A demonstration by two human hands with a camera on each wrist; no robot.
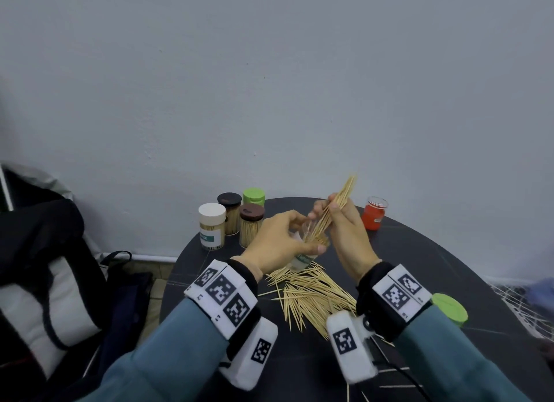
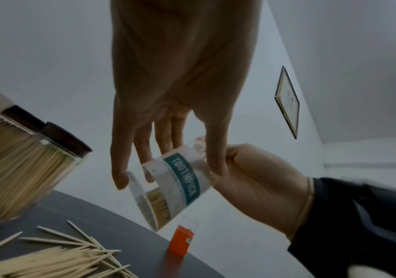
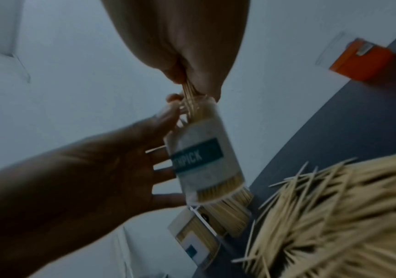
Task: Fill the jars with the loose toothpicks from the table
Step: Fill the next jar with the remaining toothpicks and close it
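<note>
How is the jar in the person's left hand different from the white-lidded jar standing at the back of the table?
The held jar has no lid, while the white-lidded jar is capped. The held jar is tilted in the left hand, above the table; the white-lidded jar stands upright on it. The right hand is feeding a toothpick bundle into the held jar; nobody touches the other. Both are clear, with teal-banded labels and toothpicks inside.

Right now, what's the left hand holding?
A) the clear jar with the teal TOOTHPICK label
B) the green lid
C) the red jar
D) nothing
A: the left hand grips the tilted clear labelled jar while the right hand feeds a toothpick bundle into its mouth; the red jar stands apart on the table.
</note>
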